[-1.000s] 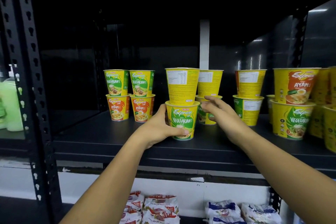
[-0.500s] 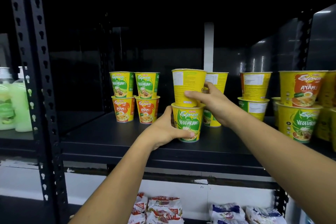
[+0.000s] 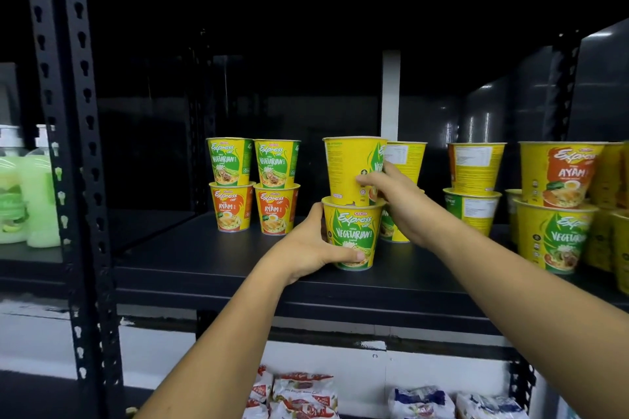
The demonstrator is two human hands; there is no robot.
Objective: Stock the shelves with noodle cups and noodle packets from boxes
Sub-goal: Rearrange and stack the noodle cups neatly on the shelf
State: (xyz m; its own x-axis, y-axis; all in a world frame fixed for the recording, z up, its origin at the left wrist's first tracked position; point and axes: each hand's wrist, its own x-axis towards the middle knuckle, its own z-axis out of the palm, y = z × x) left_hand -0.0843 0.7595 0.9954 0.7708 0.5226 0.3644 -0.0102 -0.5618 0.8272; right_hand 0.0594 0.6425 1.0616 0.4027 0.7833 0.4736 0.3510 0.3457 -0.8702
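- Black metal shelf [image 3: 204,262], dark behind, bearing noodle cups [image 3: 231,160] stacked in 2s.
- Our left hand [image 3: 308,250] grasps the lower cup [image 3: 354,231] near the front edge; our right hand [image 3: 396,201] grips the upper cup [image 3: 347,170] on it.
- Below we see noodle packets [image 3: 303,395].

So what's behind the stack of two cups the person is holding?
Another two-cup stack: its upper yellow cup shows a printed back panel. The lower cup is mostly covered by the right hand and the front Vegetarian cup, so its flavour is unreadable.
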